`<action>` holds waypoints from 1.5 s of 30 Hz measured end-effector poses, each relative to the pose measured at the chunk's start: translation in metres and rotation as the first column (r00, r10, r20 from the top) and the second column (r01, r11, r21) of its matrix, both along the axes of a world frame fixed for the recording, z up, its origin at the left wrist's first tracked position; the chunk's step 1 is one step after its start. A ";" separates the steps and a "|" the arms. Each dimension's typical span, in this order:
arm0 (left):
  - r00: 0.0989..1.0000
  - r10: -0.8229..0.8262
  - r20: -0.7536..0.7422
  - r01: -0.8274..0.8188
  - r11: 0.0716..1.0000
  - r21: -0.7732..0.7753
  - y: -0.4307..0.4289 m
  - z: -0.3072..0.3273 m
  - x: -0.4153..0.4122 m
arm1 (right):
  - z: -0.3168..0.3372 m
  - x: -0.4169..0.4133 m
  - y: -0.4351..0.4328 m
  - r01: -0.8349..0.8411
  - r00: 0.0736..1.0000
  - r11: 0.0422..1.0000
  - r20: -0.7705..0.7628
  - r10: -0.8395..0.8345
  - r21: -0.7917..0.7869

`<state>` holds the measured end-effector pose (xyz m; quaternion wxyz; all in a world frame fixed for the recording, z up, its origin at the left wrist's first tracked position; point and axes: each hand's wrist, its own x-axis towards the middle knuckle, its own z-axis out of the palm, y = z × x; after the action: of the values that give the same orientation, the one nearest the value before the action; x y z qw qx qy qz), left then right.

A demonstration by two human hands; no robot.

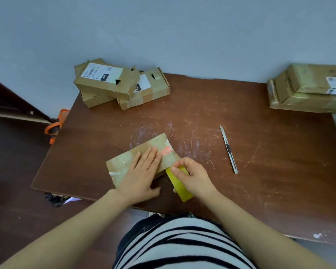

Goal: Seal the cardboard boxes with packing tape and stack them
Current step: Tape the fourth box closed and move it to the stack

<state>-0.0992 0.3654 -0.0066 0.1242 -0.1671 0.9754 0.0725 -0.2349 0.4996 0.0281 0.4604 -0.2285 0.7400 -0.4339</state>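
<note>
the cardboard box (122,162) in hand is found near the middle of the table (260,133), its long axis laid from about 8 o'clock to 2 o'clock, and its top is seen glossy with tape. it is pinned by the left hand (144,171), which is pressed flat on the lid with the fingers straight and pointed toward 1 o'clock. the roll of packing tape (181,191) is gripped in the right hand (192,175), fingers curled round it, just at the box's near right corner, at roughly 4 o'clock from the box's centre. the coming move is judged to turn on this: the roll lies off the right-hand end of the box, so tape would have to be drawn along or across that end while the box is held down from the left. the utility knife (228,149) is left at 3 o'clock, nearer the right hand. untaped boxes (109,82) are piled at 11 o'clock, and the sealed stack (308,90) is set at 2 o'clock, well apart.
</note>
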 end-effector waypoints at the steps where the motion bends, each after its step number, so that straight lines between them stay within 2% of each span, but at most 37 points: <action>1: 1.000 -0.004 0.017 0.005 0.999 -0.054 0.000 0.000 0.001 | 0.006 -0.001 -0.003 0.024 0.999 1.000 0.041 -0.024 -0.011; 5: 0.998 0.055 -0.034 -0.059 0.989 -0.139 -0.005 0.015 -0.009 | 0.033 -0.004 -0.023 0.053 0.989 0.996 0.139 -0.043 -0.070; 7: 0.987 0.143 -0.068 -0.152 0.975 -0.160 -0.003 0.024 -0.013 | 0.048 -0.006 -0.037 0.052 0.977 0.994 0.213 -0.031 -0.094; 10: 0.957 0.270 -0.108 -0.284 0.949 -0.141 0.001 0.031 -0.018 | 0.067 -0.012 -0.056 0.050 0.932 0.996 0.363 -0.019 -0.077; 12: 0.954 0.287 -0.091 -0.297 0.945 -0.134 0.000 0.036 -0.021 | 0.075 -0.016 -0.065 0.032 0.906 0.997 0.423 0.000 -0.068; 15: 0.952 0.298 -0.074 -0.305 0.944 -0.128 -0.009 0.040 -0.023 | 0.075 -0.021 -0.075 0.013 0.936 0.991 0.349 0.035 -0.133; 18: 0.934 0.349 -0.081 -0.356 0.926 -0.125 -0.021 0.037 -0.024 | 0.070 -0.019 -0.087 -0.079 0.993 0.980 0.076 0.094 -0.181; 19: 0.924 0.373 -0.089 -0.381 0.919 -0.105 -0.026 0.035 -0.026 | 0.069 -0.015 -0.089 -0.113 0.990 0.973 0.057 0.127 -0.203; 22: 0.902 0.419 -0.101 -0.426 0.903 -0.059 -0.038 0.033 -0.032 | 0.068 -0.004 -0.091 -0.121 0.968 0.945 0.175 0.180 -0.304; 26: 0.894 0.445 -0.055 -0.446 0.895 -0.007 -0.047 0.028 -0.035 | 0.065 -0.003 -0.093 -0.048 0.983 0.941 0.152 0.105 -0.335; 29: 0.882 0.472 -0.001 -0.471 0.880 0.068 -0.058 0.032 -0.037 | 0.061 -0.001 -0.082 -0.029 0.991 0.968 0.121 0.061 -0.251; 31: 0.877 0.479 0.035 -0.480 0.876 0.047 -0.060 0.036 -0.038 | 0.055 0.000 -0.068 0.013 0.985 0.983 0.171 0.019 -0.185; 33: 0.886 0.463 0.008 -0.463 0.886 0.021 -0.056 0.037 -0.038 | 0.047 0.001 -0.057 0.035 0.982 0.988 0.188 -0.005 -0.153; 41: 0.893 0.441 0.086 -0.445 0.895 0.029 -0.062 0.037 -0.041 | -0.002 0.004 -0.044 0.019 0.987 1.000 0.161 -0.020 0.012; 45: 0.894 0.432 0.120 -0.442 0.893 0.078 -0.065 0.038 -0.042 | -0.012 0.002 -0.054 0.005 0.981 0.999 0.191 -0.011 0.033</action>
<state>-0.1417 0.3002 0.0316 0.1614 -0.3790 0.9003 0.1406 -0.2330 0.4455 0.0166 0.5313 -0.1754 0.7001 -0.4437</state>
